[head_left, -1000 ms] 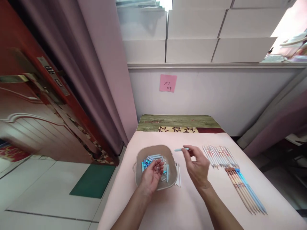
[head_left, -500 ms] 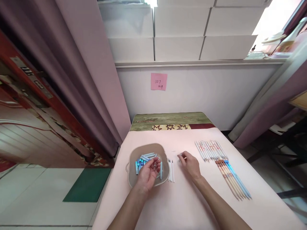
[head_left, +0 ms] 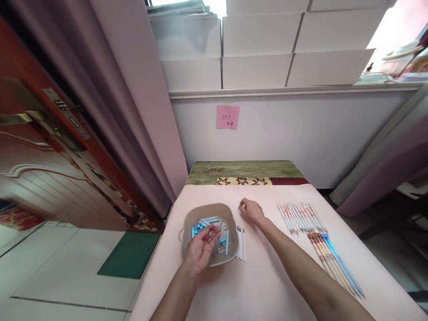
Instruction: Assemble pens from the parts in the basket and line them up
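Note:
A beige basket [head_left: 204, 208] holds several blue pens and small caps. My left hand [head_left: 202, 247] is over it, palm up with the fingers curled; whether something small lies in the palm is too small to tell. Just right of the basket, my right hand [head_left: 251, 210] is low over the table with thumb and fingertips pinched together, and what they hold, if anything, is hidden. Several thin white refills with dark tips [head_left: 241, 244] lie between the basket and my right forearm.
On the right side of the pink-covered table [head_left: 264, 276] lie a row of white patterned pens [head_left: 302, 217], then beige pens [head_left: 329, 258] and blue pens [head_left: 344, 265] below them. A pink note [head_left: 228, 117] is on the wall behind.
My right hand has moved left and away from me, toward the basket's far right side. My left hand has shifted slightly, uncovering more blue pieces in the basket. The camera view has shifted.

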{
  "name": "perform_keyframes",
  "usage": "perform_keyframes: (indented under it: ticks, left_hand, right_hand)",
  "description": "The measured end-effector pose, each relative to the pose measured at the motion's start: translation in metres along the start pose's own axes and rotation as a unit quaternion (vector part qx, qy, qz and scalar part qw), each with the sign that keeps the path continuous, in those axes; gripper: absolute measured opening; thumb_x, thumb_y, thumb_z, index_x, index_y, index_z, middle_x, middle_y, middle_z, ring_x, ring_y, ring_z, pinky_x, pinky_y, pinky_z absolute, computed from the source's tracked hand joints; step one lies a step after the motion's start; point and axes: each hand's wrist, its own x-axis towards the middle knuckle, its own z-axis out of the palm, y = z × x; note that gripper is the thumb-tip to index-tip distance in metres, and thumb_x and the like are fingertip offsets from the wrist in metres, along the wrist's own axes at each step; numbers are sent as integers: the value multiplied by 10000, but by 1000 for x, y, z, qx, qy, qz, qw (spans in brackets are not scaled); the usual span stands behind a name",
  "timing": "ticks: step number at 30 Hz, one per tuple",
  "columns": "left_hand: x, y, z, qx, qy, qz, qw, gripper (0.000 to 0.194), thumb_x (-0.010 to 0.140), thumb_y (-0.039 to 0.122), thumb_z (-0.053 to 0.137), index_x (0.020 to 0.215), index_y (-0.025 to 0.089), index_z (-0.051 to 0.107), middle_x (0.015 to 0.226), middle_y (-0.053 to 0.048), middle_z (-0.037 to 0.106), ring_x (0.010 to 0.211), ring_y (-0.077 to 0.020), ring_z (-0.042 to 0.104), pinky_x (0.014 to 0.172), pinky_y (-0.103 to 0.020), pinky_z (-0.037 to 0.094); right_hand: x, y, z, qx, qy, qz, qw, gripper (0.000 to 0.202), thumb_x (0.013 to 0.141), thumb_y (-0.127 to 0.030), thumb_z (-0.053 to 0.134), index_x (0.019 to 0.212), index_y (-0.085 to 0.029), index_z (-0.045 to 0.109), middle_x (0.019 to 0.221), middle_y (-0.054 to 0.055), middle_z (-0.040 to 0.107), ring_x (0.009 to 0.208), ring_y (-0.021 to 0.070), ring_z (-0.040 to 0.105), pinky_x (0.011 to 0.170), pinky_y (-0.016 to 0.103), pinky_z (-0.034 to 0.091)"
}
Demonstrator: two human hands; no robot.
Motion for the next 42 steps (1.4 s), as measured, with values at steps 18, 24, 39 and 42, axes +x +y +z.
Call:
perform_keyframes:
  ticks: [18,24,39,42]
  left_hand:
    - [-6,28,-32,261,-23,214,941,218,697,261,734,828,108,651,650,-34,684,408,-76,544,383,-166,429]
    - [-1,15,-33,382,-45,234,893,226,714,352,657,804,144,651,620,2,637,408,-80,492,352,-175,333]
    - [-2,21,-52,487,-43,282,825,247,778,329,520,896,169,667,801,-55,704,758,-210,670,704,-325,530]
    - [2,18,-47,503,-101,272,814,272,796,316,492,919,170,686,917,-67,720,906,-224,659,825,-350,503]
  right_hand:
    - [-36,-15,-20,137,-1,26,990,237,765,-192,475,963,-162,602,722,17,624,648,159,546,606,242,357]
    - [-69,-76,-27,236,-39,-78,968,292,887,-371,404,980,-213,632,797,-23,655,621,116,543,561,202,385]
    - [-86,-118,2,127,-60,-122,983,60,747,-282,673,734,-228,694,777,23,686,741,171,596,635,241,348]
    - [-89,-114,-4,131,-42,-120,983,69,769,-291,659,771,-238,702,848,24,684,811,175,609,703,251,389]
